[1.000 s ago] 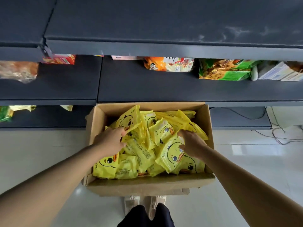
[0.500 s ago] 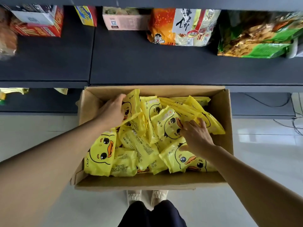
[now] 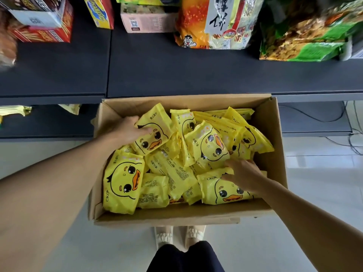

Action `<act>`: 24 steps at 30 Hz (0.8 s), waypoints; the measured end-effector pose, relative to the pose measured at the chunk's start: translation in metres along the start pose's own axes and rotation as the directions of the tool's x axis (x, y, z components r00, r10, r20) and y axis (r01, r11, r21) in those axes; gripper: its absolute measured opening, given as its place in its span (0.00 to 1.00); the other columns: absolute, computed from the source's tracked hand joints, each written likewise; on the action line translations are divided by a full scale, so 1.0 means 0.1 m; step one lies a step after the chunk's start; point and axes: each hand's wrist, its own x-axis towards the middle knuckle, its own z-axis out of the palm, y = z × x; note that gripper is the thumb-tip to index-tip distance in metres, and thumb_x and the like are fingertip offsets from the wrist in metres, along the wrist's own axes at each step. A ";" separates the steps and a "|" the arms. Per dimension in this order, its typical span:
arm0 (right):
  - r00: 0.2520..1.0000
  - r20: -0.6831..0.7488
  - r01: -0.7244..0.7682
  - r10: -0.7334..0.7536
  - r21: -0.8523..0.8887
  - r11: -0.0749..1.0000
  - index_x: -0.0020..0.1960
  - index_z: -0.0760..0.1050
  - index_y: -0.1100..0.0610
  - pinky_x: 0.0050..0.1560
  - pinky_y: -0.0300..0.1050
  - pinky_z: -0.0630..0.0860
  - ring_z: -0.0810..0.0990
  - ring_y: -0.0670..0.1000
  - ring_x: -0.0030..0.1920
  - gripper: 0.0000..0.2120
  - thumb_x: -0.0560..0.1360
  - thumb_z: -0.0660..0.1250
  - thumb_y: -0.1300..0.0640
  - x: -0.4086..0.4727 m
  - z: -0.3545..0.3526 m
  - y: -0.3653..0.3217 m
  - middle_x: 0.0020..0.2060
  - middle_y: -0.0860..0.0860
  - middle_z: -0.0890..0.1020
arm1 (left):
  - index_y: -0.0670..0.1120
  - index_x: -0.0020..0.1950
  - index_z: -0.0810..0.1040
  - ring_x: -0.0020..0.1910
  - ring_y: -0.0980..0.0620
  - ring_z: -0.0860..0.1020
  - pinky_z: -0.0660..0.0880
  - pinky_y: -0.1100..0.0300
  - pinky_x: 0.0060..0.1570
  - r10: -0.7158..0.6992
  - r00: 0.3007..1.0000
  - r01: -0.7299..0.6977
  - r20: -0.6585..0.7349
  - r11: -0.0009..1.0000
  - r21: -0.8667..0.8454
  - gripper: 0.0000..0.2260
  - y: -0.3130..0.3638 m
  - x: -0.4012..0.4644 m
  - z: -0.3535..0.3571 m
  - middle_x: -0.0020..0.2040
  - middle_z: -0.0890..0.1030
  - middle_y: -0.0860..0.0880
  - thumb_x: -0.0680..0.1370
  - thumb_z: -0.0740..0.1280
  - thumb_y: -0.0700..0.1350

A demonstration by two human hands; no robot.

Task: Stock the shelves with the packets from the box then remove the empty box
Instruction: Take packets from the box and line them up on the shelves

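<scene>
Cardboard box (image 3: pixel 272 134) on floor below dark shelf (image 3: pixel 176 75), full of yellow duck packets (image 3: pixel 176 173). Left hand (image 3: pixel 127 131) curled round top-left packet (image 3: pixel 153 132), thumb on its face. Right hand (image 3: pixel 243 173) spread flat, fingers loosely extended, resting on near-right packet (image 3: pixel 225 190) and touching the one above; nothing gripped. Risk: slick film, loose heap; lifting one likely drags neighbours over the box wall. One-handed grab may slip. On far shelf: orange snack bag (image 3: pixel 196 22), green bag (image 3: pixel 306 44), red cartons (image 3: pixel 43 34), pink carton (image 3: pixel 145 20); front strip bare. Cables (image 3: pixel 353 138) on floor at right.
</scene>
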 end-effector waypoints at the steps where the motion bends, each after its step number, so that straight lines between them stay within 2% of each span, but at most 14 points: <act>1: 1.000 0.002 -0.009 0.009 0.032 0.999 0.68 0.69 0.52 0.60 0.48 0.70 0.75 0.52 0.60 0.23 0.76 0.65 0.46 -0.05 0.00 0.00 0.62 0.52 0.77 | 0.43 0.73 0.63 0.64 0.45 0.72 0.70 0.52 0.63 0.016 1.000 -0.016 0.000 1.000 0.010 0.30 -0.03 -0.03 -0.02 0.68 0.72 0.45 0.75 0.68 0.52; 4: 1.000 -0.015 -0.015 0.016 0.092 0.996 0.68 0.68 0.53 0.59 0.47 0.72 0.75 0.52 0.61 0.23 0.76 0.65 0.48 -0.16 0.00 -0.01 0.64 0.52 0.75 | 0.45 0.75 0.59 0.53 0.49 0.75 0.72 0.56 0.54 0.033 0.998 -0.034 0.045 0.999 0.014 0.29 -0.03 -0.14 -0.05 0.61 0.76 0.45 0.77 0.66 0.50; 6: 0.999 -0.035 -0.009 0.013 0.103 0.995 0.68 0.69 0.52 0.62 0.49 0.70 0.75 0.52 0.60 0.22 0.75 0.66 0.48 -0.20 0.00 -0.03 0.63 0.52 0.77 | 0.45 0.75 0.58 0.51 0.50 0.75 0.72 0.56 0.53 0.070 0.997 -0.070 0.032 0.998 -0.005 0.28 -0.02 -0.19 -0.04 0.61 0.76 0.44 0.78 0.65 0.49; 8: 0.998 -0.066 -0.004 0.012 0.117 0.993 0.67 0.71 0.52 0.62 0.50 0.69 0.77 0.53 0.58 0.21 0.75 0.66 0.48 -0.25 0.00 -0.07 0.59 0.54 0.80 | 0.44 0.73 0.61 0.54 0.49 0.75 0.72 0.53 0.57 0.116 0.993 -0.117 -0.026 0.991 -0.062 0.27 0.00 -0.27 -0.05 0.63 0.75 0.44 0.77 0.66 0.48; 10: 0.993 -0.117 0.005 0.013 0.152 0.988 0.64 0.73 0.54 0.55 0.46 0.69 0.80 0.55 0.52 0.19 0.75 0.67 0.49 -0.29 -0.02 -0.11 0.52 0.56 0.82 | 0.44 0.72 0.63 0.60 0.47 0.75 0.72 0.49 0.61 0.138 0.988 -0.144 -0.072 0.985 -0.091 0.27 0.03 -0.37 -0.07 0.65 0.74 0.46 0.76 0.68 0.50; 11: 0.989 -0.145 0.012 0.014 0.178 0.984 0.63 0.74 0.55 0.51 0.45 0.70 0.80 0.55 0.48 0.18 0.75 0.67 0.50 -0.32 -0.05 -0.14 0.50 0.57 0.83 | 0.43 0.69 0.67 0.61 0.45 0.76 0.72 0.47 0.61 0.160 0.982 -0.171 -0.097 0.978 -0.117 0.25 0.05 -0.42 -0.08 0.63 0.76 0.46 0.76 0.68 0.50; 13: 0.978 -0.208 0.035 0.014 0.233 0.972 0.60 0.75 0.56 0.44 0.43 0.69 0.80 0.55 0.43 0.16 0.75 0.67 0.51 -0.38 -0.16 -0.20 0.47 0.57 0.83 | 0.43 0.60 0.74 0.54 0.45 0.79 0.75 0.47 0.56 0.183 0.971 -0.204 -0.151 0.970 -0.134 0.17 0.11 -0.55 -0.09 0.56 0.81 0.45 0.76 0.68 0.50; 15: 0.962 -0.274 0.072 0.002 0.258 0.964 0.58 0.76 0.57 0.42 0.43 0.68 0.79 0.54 0.40 0.14 0.75 0.67 0.52 -0.46 -0.33 -0.26 0.45 0.56 0.83 | 0.44 0.54 0.76 0.50 0.45 0.79 0.77 0.50 0.51 0.187 0.959 -0.216 -0.211 0.968 -0.123 0.13 0.17 -0.67 -0.12 0.50 0.81 0.46 0.75 0.69 0.50; 18: 0.937 -0.349 0.110 -0.014 0.258 0.960 0.58 0.75 0.58 0.41 0.45 0.70 0.78 0.55 0.40 0.14 0.76 0.66 0.52 -0.63 -0.64 -0.36 0.45 0.57 0.82 | 0.45 0.53 0.76 0.49 0.49 0.77 0.72 0.57 0.45 0.194 0.942 -0.228 -0.274 0.969 -0.099 0.13 0.30 -0.93 -0.24 0.44 0.78 0.52 0.75 0.68 0.53; 20: 0.920 -0.392 0.132 -0.020 0.260 0.957 0.60 0.73 0.58 0.43 0.48 0.75 0.79 0.57 0.41 0.15 0.77 0.65 0.51 -0.76 -0.87 -0.45 0.47 0.58 0.81 | 0.43 0.56 0.75 0.52 0.47 0.77 0.73 0.55 0.50 0.223 0.923 -0.255 -0.315 0.965 -0.064 0.22 0.37 -1.10 -0.37 0.48 0.79 0.50 0.75 0.65 0.60; 21: 0.913 -0.409 0.136 -0.019 0.260 0.956 0.61 0.72 0.57 0.43 0.49 0.76 0.79 0.56 0.41 0.15 0.77 0.64 0.51 -0.83 -0.99 -0.49 0.47 0.58 0.81 | 0.42 0.60 0.74 0.56 0.43 0.76 0.74 0.51 0.54 0.222 0.918 -0.246 -0.328 0.969 -0.031 0.26 0.41 -1.20 -0.45 0.54 0.80 0.46 0.75 0.62 0.63; 22: 0.904 -0.427 0.139 -0.018 0.255 0.957 0.61 0.72 0.56 0.41 0.48 0.75 0.79 0.55 0.40 0.15 0.78 0.63 0.51 -0.90 -1.12 -0.54 0.46 0.57 0.81 | 0.41 0.62 0.72 0.59 0.40 0.75 0.73 0.48 0.57 0.227 0.913 -0.247 -0.338 0.969 -0.015 0.26 0.47 -1.31 -0.54 0.58 0.78 0.42 0.77 0.60 0.62; 24: 0.884 -0.467 0.155 -0.030 0.231 0.960 0.61 0.72 0.55 0.39 0.47 0.73 0.78 0.55 0.39 0.13 0.79 0.61 0.51 -1.05 -1.38 -0.63 0.45 0.57 0.81 | 0.37 0.67 0.69 0.64 0.39 0.72 0.69 0.48 0.61 0.254 0.899 -0.269 -0.357 0.963 0.007 0.22 0.59 -1.52 -0.72 0.64 0.75 0.38 0.81 0.58 0.53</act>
